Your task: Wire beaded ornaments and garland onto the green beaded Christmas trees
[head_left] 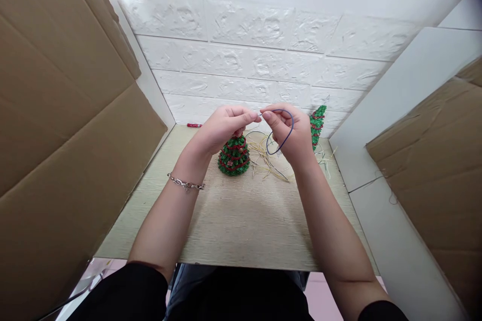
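A thin blue wire [292, 128] is pinched between the thumb and fingers of my right hand [288, 130] and hangs in a loop in front of it. My left hand [233, 124] pinches the wire's bare end, its fingertips almost meeting those of the right. Just below my left hand stands a small green beaded Christmas tree [233, 158] with red garlands, its top hidden by that hand. A second green tree [317, 125] with a pale star on top shows behind my right hand, partly covered.
Loose yellow and dark wires [263, 158] lie tangled on the wooden table [241, 220] between the trees. Near the wall lies a red object [194, 125]. Cardboard sheets [68, 135] [437, 175] flank the table, and a white brick-patterned wall [248, 62] closes the back.
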